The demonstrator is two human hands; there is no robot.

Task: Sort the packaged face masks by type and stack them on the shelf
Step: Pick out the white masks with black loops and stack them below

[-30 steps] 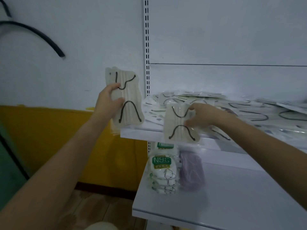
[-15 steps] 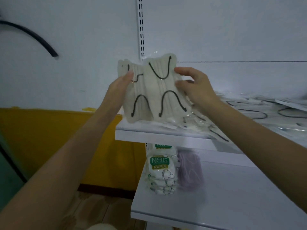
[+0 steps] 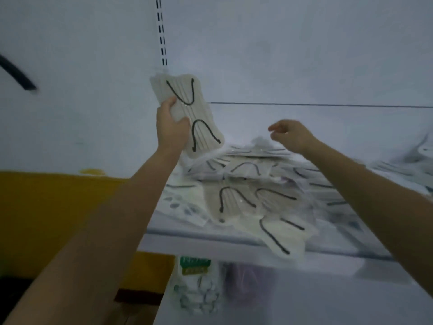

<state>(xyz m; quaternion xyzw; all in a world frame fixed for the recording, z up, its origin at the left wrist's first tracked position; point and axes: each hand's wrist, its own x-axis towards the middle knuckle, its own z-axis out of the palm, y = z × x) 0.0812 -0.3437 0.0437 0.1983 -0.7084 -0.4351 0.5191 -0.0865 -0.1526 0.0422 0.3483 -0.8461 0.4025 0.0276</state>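
Two bare hands are raised at the upper shelf (image 3: 187, 241). Above that shelf's left end, the left hand (image 3: 171, 130) is wrapped around a thin stack of beige packaged masks (image 3: 194, 106) with black ear loops, the thumb laid across the front and the fingers curled behind. The stack is held upright and slightly tilted. Below the shelf, white packs with a green label (image 3: 196, 285) and purple masks (image 3: 243, 285) are seen side by side, both blurred. On the shelf itself a loose pile of packaged masks (image 3: 246, 184) is spread, mostly beige with black loops, and one beige pack (image 3: 281, 242) is hung over the shelf's front edge. Above the shelf and over the pile, the right hand (image 3: 293, 134) is held with its fingers loosely curled, and nothing is gripped in it.
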